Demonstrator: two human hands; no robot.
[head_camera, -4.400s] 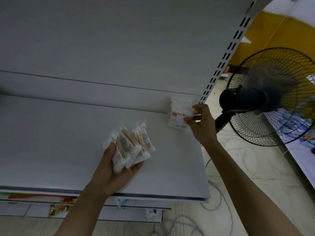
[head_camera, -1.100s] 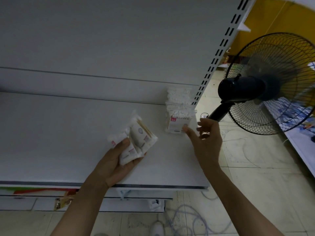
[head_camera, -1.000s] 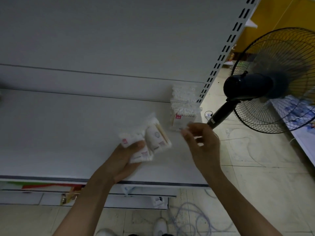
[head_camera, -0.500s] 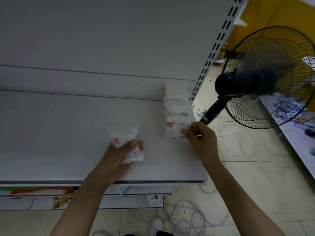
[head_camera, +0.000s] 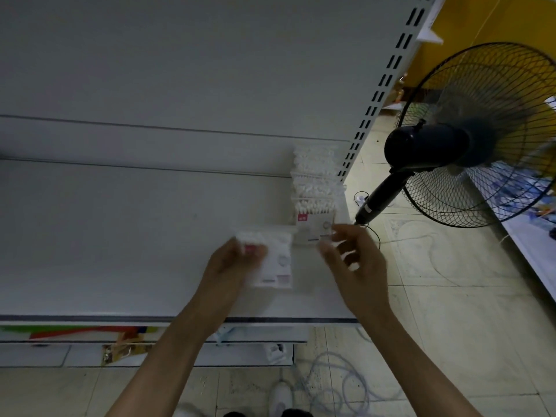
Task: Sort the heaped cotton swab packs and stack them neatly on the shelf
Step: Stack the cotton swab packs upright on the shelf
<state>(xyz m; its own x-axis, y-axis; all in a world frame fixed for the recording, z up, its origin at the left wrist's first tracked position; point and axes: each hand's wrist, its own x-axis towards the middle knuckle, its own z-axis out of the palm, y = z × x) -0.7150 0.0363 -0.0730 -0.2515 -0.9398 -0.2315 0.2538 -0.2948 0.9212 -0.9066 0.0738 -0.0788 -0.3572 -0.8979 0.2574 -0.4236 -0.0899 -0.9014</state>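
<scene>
Low at 8 o'clock in the view, coloured wrappers (head_camera: 75, 330) show on a lower level under the front lip of the white shelf (head_camera: 120, 236), whose broad board fills the left half. The left hand (head_camera: 228, 269) reaches over the front edge near the middle and grasps one cotton swab pack (head_camera: 275, 263), its fingers curled round the pack's left side; the pack is blurred, with swab heads at the top and a red mark by the fingers. At 1 o'clock from that pack, a row of packs (head_camera: 316, 188) stands upright at the right end of the shelf, running from the back panel forward. The front one carries a red label. The right hand (head_camera: 358, 266) hovers at 5 o'clock from the row, its fingers loosely spread and grasping nothing; blur hides whether the fingertips touch the front pack. A slotted upright (head_camera: 380, 82) rises at 1 o'clock. A black fan (head_camera: 427, 145) stands at 3 o'clock, and cables (head_camera: 334, 383) lie coiled on the floor (head_camera: 451, 326) at 5 o'clock.
</scene>
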